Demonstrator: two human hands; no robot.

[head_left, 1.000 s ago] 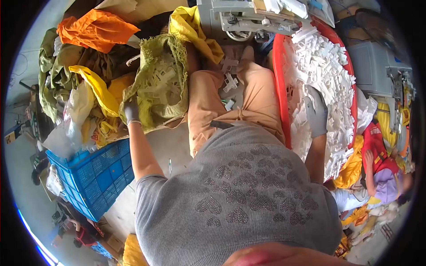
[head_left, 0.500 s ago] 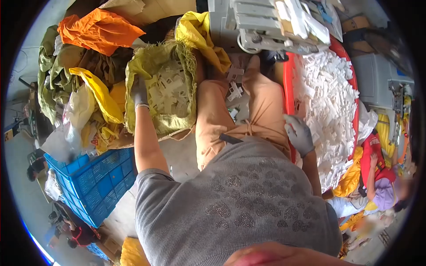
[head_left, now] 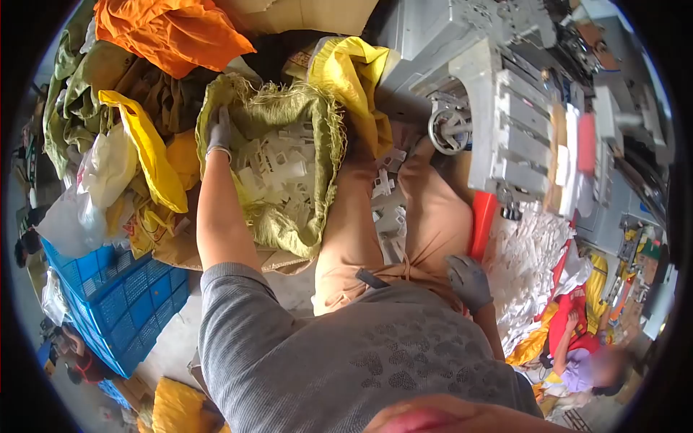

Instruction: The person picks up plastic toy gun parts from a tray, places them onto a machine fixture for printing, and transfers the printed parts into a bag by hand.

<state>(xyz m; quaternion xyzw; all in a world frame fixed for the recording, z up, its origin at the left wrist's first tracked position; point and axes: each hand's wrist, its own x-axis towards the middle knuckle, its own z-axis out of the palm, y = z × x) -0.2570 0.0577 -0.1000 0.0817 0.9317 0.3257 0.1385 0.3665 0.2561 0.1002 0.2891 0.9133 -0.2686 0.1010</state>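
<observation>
My left hand (head_left: 219, 131), in a grey glove, is at the inner left side of a green woven sack (head_left: 328, 144) with a frayed rim. Its fingers look stretched out along the sack wall, partly in shadow. Inside the sack lie many white plastic parts (head_left: 278, 162). My right hand (head_left: 471, 281), also gloved in grey, hovers by my right thigh with loosely extended fingers and nothing visible in it. Close beside it is a red tub (head_left: 484, 225) heaped with white plastic pieces (head_left: 516, 270).
A grey machine frame with slats (head_left: 523, 133) stands ahead on the right. Yellow bags (head_left: 350, 79), an orange cloth (head_left: 170, 36) and blue crates (head_left: 137, 310) surround the sack. White parts (head_left: 384, 184) lie between my legs. Another person (head_left: 577, 353) sits at the right.
The view has turned and shifted, so the machine fills more of the upper right. My left hand shows more fully at the sack's side. My right hand sits closer to my thigh.
</observation>
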